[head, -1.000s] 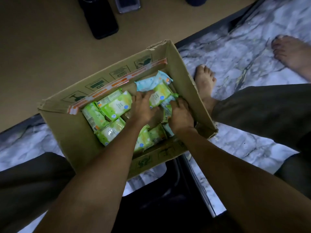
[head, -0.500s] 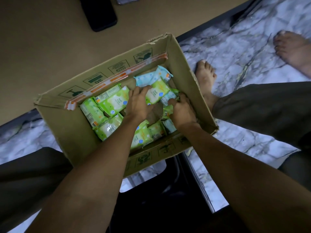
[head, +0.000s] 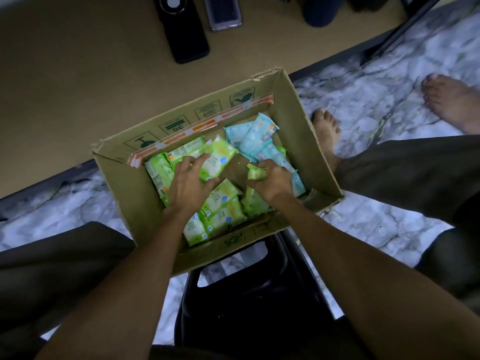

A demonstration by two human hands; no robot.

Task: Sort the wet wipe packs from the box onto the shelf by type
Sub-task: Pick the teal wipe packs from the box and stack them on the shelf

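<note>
Marble floor (head: 363, 105), cardboard box (head: 135, 198) marked "30", green packs (head: 218, 159)

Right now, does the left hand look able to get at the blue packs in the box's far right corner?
Probably yes, but not directly. The blue packs lie uncovered on top in the open box. The left hand rests on a green pack, and the right hand, gripping another green pack, sits much closer.

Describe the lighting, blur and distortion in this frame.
Head view: dim overall, the packs in the box the brightest things; wide-angle bending at the edges; left hand and right hand reasonably sharp; print on packs too small to read.
</note>
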